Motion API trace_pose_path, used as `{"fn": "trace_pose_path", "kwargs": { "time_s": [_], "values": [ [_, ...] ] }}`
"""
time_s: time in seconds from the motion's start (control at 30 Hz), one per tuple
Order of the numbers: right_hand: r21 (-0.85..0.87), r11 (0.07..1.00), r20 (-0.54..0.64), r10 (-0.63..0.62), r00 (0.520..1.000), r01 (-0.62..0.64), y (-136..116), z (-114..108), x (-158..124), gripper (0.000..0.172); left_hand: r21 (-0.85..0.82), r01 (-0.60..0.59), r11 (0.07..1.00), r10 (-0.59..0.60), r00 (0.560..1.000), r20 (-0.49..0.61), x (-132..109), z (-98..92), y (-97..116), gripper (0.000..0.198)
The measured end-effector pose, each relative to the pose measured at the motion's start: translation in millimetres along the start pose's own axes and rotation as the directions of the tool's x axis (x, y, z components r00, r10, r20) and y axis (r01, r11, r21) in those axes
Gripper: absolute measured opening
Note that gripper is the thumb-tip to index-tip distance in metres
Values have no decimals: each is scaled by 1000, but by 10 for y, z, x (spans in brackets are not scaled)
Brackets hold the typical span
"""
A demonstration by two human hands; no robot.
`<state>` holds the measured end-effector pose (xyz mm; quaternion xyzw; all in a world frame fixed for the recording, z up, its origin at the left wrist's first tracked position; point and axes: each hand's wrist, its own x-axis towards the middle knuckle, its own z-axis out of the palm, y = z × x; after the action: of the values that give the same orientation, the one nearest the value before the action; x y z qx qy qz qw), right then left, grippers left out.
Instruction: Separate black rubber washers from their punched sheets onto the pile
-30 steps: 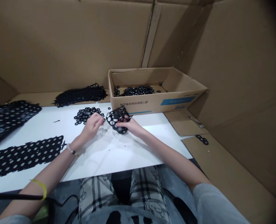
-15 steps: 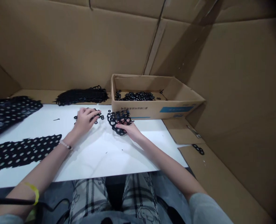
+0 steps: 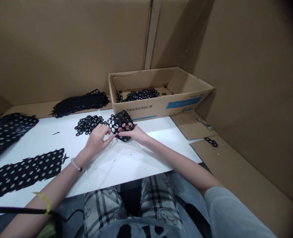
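My right hand (image 3: 134,133) is closed on a crumpled black perforated rubber sheet (image 3: 121,115), thumb in front and fingers showing through its holes. At the sheet's lower left edge, my left hand (image 3: 99,138) has its fingers curled and thumb tip pressed in, pinching the edge. Just behind the left hand lies a heap of small black rings (image 3: 88,124) on the white table board (image 3: 97,177). A flat strip of the same perforated sheet (image 3: 29,170) rests to the left of my left forearm.
An open cardboard box (image 3: 158,109) with many black rings (image 3: 143,95) inside stands behind my right hand. A stack of black strips (image 3: 80,103) and a larger perforated sheet (image 3: 9,130) lie at the back left. Tweezers (image 3: 204,124) and a few joined rings (image 3: 211,142) sit on cardboard at right.
My left hand has moved right, off the ring heap, to the edge of the black sheet. The heap now shows more fully. The camera view has shifted slightly.
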<state>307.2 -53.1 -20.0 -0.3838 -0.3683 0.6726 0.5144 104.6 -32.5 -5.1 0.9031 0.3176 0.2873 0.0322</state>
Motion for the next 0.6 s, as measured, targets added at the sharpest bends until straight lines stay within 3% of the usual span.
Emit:
{"fn": "trace_pose_path", "kwargs": {
  "time_s": [0.07,0.23,0.33,0.43,0.5,0.53,0.6],
  "values": [
    [-30,999,6,-19,1000,20,-7,8,-12,41,2,-51,999,51,997,60,7,-25,-2,18],
    [-85,996,157,-13,987,27,23,6,-17,40,21,-110,994,103,974,202,12,-48,39,24],
    [-127,991,123,-21,992,36,27,-6,-1,41,62,-123,990,108,973,202,10,-19,82,28],
    [-179,983,48,-43,998,51,12,-31,25,40,1,-42,999,42,994,106,13,1,56,31],
    [-175,983,-3,-52,999,50,6,-60,49,35,-106,104,989,-108,994,-29,13,-24,-58,31],
    [-160,986,-29,-53,998,48,6,-76,62,34,-166,194,967,-214,970,-113,11,-51,-149,31],
    [-104,994,-66,-52,996,45,15,-105,86,34,-256,363,896,-428,859,-280,-5,-118,-376,33]
  ]
}}
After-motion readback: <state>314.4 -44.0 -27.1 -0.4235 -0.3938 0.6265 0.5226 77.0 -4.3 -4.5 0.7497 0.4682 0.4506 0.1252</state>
